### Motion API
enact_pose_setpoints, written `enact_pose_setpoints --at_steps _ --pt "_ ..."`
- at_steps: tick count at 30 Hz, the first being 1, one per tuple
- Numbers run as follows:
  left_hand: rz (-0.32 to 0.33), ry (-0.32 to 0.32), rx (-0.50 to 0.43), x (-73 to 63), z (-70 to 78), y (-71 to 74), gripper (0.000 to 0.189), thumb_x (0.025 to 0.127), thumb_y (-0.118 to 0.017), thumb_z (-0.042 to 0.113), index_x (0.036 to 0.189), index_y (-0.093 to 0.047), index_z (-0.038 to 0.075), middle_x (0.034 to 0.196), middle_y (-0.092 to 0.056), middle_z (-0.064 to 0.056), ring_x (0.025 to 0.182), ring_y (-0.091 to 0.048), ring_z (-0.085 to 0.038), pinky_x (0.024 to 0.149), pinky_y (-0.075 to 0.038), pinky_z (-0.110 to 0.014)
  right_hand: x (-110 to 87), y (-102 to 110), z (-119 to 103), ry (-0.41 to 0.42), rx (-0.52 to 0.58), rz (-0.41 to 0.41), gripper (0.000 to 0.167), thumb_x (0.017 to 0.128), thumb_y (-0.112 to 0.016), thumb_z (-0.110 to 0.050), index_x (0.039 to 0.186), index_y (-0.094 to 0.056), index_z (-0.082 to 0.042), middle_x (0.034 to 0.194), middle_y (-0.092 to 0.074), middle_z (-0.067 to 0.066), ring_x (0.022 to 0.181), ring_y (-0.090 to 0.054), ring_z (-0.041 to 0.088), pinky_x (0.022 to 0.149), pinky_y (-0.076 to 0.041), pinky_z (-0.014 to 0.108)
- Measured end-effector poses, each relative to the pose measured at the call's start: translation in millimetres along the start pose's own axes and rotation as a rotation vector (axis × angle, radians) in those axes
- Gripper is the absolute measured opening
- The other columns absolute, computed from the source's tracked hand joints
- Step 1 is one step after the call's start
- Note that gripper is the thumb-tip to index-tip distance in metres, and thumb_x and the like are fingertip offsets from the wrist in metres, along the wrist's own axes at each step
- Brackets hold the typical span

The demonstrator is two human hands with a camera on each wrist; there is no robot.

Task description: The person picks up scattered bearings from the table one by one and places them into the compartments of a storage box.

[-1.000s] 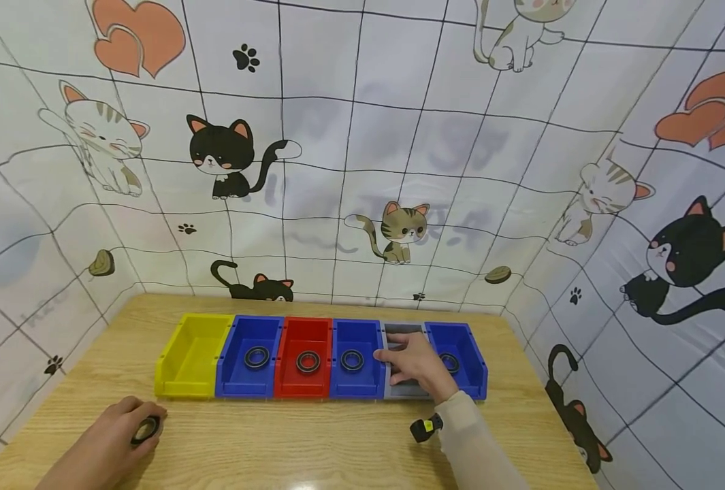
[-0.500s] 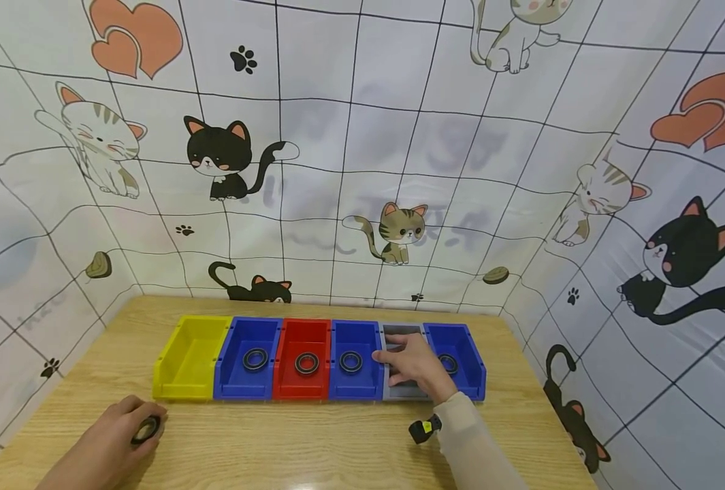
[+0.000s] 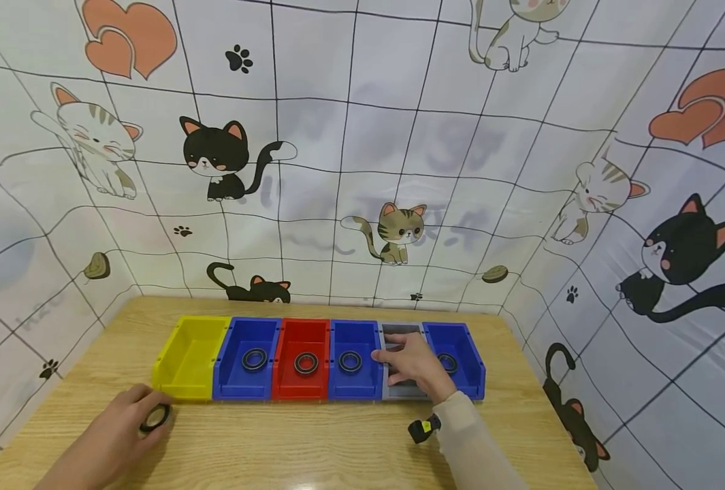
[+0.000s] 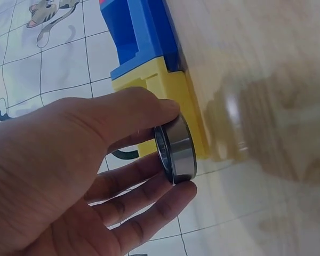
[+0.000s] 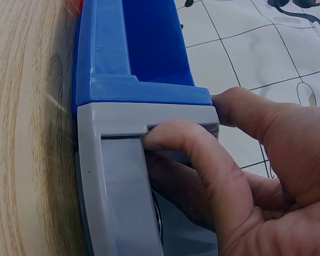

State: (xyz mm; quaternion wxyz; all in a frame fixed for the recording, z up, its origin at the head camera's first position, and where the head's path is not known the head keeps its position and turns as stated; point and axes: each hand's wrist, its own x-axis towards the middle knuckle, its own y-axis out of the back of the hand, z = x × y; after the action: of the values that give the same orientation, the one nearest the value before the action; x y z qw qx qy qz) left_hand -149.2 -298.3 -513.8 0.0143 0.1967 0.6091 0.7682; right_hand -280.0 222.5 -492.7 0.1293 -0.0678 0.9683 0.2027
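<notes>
My left hand (image 3: 120, 429), low at the left near the yellow bin's front corner, pinches a ball bearing (image 4: 181, 149) between thumb and fingertips. In the left wrist view the bearing stands on edge, its shiny outer ring facing the tabletop side. My right hand (image 3: 414, 364) reaches over the grey bin (image 5: 120, 186). Its index finger lies over the divider beside the blue bin (image 5: 109, 48); its thumb (image 5: 173, 133) bends onto the grey side wall near the front lip. The other fingers reach inside. A curved metal edge (image 5: 158, 216) shows in the grey bin, mostly hidden.
Along the table's back, bins stand side by side: yellow (image 3: 193, 357), blue, red, blue, grey, blue. Bearings lie in the left blue bin (image 3: 254, 360), the red bin (image 3: 305, 363), the middle blue bin (image 3: 350, 362) and the right blue bin (image 3: 448, 363). Cat-print cloth (image 3: 313, 170) hangs behind.
My left hand has shifted slightly right and up toward the yellow bin, and the bearing it holds has tilted. The right hand keeps its place at the grey bin.
</notes>
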Motion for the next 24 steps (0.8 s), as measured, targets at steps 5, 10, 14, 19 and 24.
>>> enact_pose_setpoints --at_steps 5,10,14,19,24 --pt "0.05 -0.037 0.006 6.2 1.6 2.5 0.038 0.079 -0.108 0.016 0.108 -0.082 0.017 0.099 -0.068 0.003 0.081 -0.052 -0.002 0.065 -0.055 -0.027 1.1 0.4 -0.2 0.0 -0.001 -0.003 0.076 0.102 -0.092 -0.025 0.168 -0.061 -0.005 0.15 -0.076 0.028 0.081 -0.083 0.022 0.063 -0.071 0.036" --pt "0.078 -0.047 0.028 13.5 5.7 5.6 0.04 0.077 -0.108 0.013 0.108 -0.084 0.013 0.102 -0.072 -0.001 0.086 -0.063 -0.011 0.07 -0.064 -0.034 0.9 0.7 -0.4 0.002 -0.006 0.0 0.076 0.102 -0.093 -0.024 0.168 -0.061 -0.005 0.148 -0.078 0.027 0.078 -0.082 0.022 0.062 -0.071 0.035" --pt "0.027 -0.006 0.004 21.8 10.0 11.1 0.038 0.082 -0.105 0.013 0.113 -0.084 0.01 0.107 -0.073 -0.006 0.094 -0.069 -0.019 0.078 -0.069 -0.044 -0.1 0.0 -1.5 -0.001 -0.003 -0.002 0.076 0.102 -0.092 -0.024 0.168 -0.061 -0.005 0.148 -0.078 0.026 0.078 -0.082 0.021 0.063 -0.071 0.035" --pt "0.018 -0.006 -0.023 31.6 14.7 13.4 0.038 0.085 -0.104 0.014 0.116 -0.084 0.009 0.109 -0.074 -0.008 0.096 -0.072 -0.022 0.08 -0.07 -0.047 -0.7 0.7 -2.7 0.0 -0.004 -0.001 0.075 0.103 -0.092 -0.025 0.168 -0.061 -0.005 0.149 -0.077 0.027 0.08 -0.082 0.022 0.063 -0.071 0.036" --pt "0.03 -0.02 -0.042 39.2 18.0 12.6 0.037 0.085 -0.104 0.012 0.116 -0.084 0.009 0.109 -0.075 -0.008 0.097 -0.073 -0.023 0.081 -0.07 -0.048 -1.6 0.2 -0.5 0.004 0.001 -0.002 0.075 0.103 -0.092 -0.025 0.168 -0.061 -0.005 0.148 -0.078 0.026 0.078 -0.082 0.021 0.064 -0.072 0.037"
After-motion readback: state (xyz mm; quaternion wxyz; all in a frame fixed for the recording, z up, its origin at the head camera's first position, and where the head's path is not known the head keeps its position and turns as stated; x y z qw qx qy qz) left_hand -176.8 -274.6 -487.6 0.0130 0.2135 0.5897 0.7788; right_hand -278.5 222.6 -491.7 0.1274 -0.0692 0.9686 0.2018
